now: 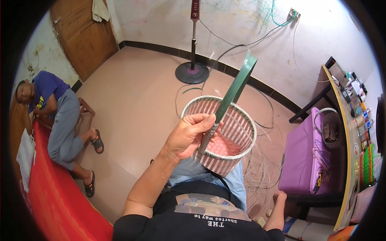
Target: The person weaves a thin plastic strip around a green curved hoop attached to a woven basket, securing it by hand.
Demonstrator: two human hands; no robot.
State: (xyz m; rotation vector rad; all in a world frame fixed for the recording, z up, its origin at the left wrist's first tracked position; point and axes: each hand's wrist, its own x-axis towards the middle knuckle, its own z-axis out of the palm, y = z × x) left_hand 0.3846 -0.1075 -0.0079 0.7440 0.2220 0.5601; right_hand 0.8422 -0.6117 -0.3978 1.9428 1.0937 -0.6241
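Note:
My left hand point(187, 135) is closed around the handle point(235, 86) of a woven basket, thumb on top. The handle is a tall loop of dark green strips; its lower part, by my fingers, is wrapped in a grey braid point(205, 143). Pink and white strips make up the basket point(246, 138), which has a pale braided rim and rests against my knees, its mouth facing up. Low at the right, away from the basket, my right hand point(280, 195) looks curled into a fist; anything inside it is hidden.
Loose pale strips point(261, 170) litter the floor right of the basket. A purple box point(299, 154) and a cluttered table point(341, 160) stand at the right. Ahead is a fan stand point(192, 73). Another person point(60, 104) reclines at the left by a red-covered surface point(52, 180).

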